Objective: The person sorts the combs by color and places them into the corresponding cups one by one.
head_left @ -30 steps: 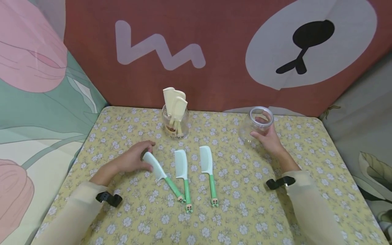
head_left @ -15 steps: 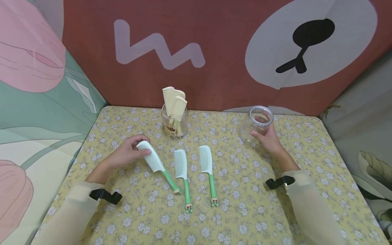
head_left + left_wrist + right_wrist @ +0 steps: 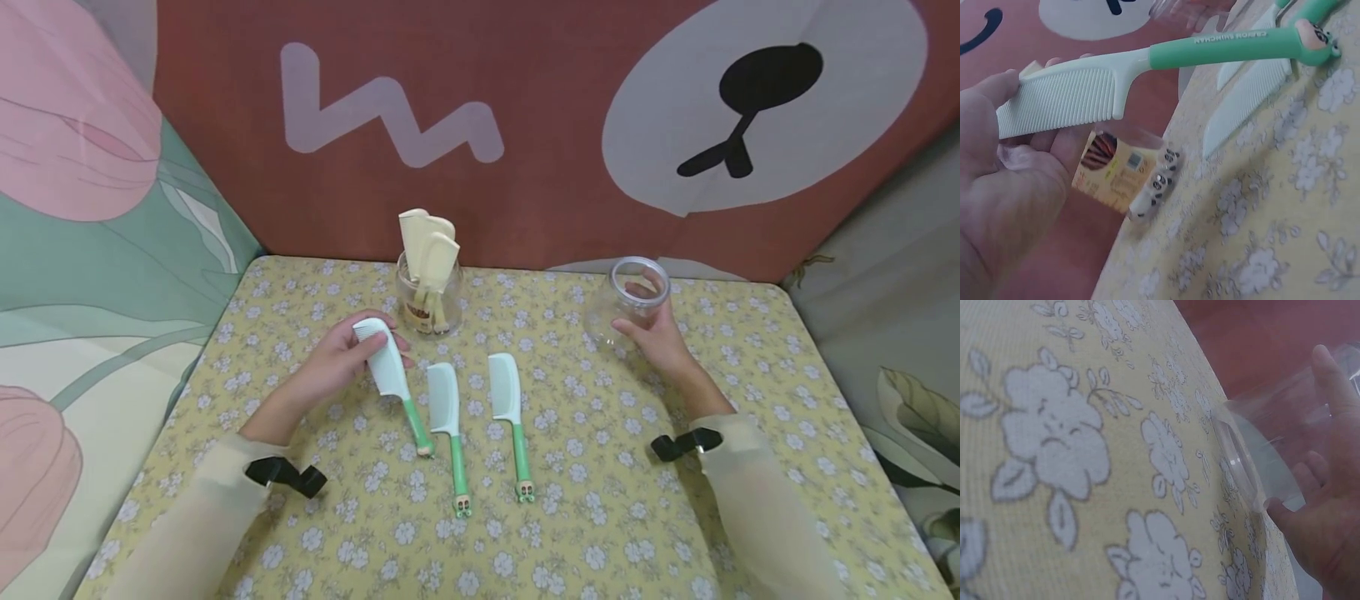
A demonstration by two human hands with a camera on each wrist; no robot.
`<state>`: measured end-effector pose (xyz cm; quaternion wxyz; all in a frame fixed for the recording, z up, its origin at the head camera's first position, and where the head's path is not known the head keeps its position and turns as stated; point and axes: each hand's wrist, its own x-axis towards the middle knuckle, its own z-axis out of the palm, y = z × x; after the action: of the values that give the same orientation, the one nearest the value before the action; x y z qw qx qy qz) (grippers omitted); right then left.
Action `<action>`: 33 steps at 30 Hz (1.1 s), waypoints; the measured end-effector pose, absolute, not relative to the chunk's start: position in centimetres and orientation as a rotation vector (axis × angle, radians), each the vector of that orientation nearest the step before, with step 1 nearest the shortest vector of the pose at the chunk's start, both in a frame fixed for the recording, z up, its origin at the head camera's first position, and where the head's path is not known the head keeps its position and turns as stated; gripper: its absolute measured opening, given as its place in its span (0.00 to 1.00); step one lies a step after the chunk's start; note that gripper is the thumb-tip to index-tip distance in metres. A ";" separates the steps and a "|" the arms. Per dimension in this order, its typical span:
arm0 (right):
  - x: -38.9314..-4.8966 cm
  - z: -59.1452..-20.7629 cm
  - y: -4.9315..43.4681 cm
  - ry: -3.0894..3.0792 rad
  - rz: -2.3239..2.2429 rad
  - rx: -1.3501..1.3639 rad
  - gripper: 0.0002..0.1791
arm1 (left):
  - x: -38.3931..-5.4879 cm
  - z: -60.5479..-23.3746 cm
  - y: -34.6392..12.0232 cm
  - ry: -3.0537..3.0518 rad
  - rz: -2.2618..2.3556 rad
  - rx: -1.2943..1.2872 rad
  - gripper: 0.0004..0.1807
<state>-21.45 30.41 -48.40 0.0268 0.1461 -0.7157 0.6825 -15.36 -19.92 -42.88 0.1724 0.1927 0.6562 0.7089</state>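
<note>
My left hand (image 3: pixel 347 358) pinches a pale comb with a green handle (image 3: pixel 1066 94) by the far end of its toothed part. A small cartoon head caps that handle, which points toward me in the head view. To its right lie two similar green-handled combs, a middle comb (image 3: pixel 444 400) and a right comb (image 3: pixel 506 387), side by side on the table. My right hand (image 3: pixel 660 337) grips the side of a clear jar (image 3: pixel 603 321) that stands upright at the back right. Nothing is seen inside this jar.
A second clear jar (image 3: pixel 452 304) at the back holds several cream combs (image 3: pixel 435 262), toothed parts up; a printed label (image 3: pixel 1110 165) is on it. The flowered tablecloth (image 3: pixel 570 517) runs back to a red-brown printed backdrop (image 3: pixel 540 208).
My left hand has picked up the leftmost green-handled comb from the table and carried it up and toward the back jar. My right hand and its jar stay put.
</note>
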 end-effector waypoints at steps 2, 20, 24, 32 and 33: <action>-21.5 -48.4 30.4 -2.213 2.106 0.455 0.49 | -15.3 -42.5 -19.5 1.901 1.988 0.571 0.13; -21.6 -48.7 30.5 -2.212 2.092 0.462 0.49 | -16.3 -36.4 -14.7 1.925 1.822 0.842 0.18; -21.6 -48.7 30.7 -2.266 2.047 0.455 0.50 | -16.7 -34.2 -12.8 1.922 1.814 0.930 0.16; -21.6 -48.8 30.8 -2.273 2.042 0.478 0.50 | -18.2 -30.6 -9.3 1.905 1.903 1.121 0.14; -21.6 -48.8 30.8 -2.271 2.041 0.480 0.50 | -18.4 -30.2 -8.8 1.913 1.912 1.129 0.14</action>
<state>-21.56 30.84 -48.78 0.0252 0.1554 -0.7345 0.6601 -18.40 -8.82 -30.17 0.1052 0.3831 0.6492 0.6486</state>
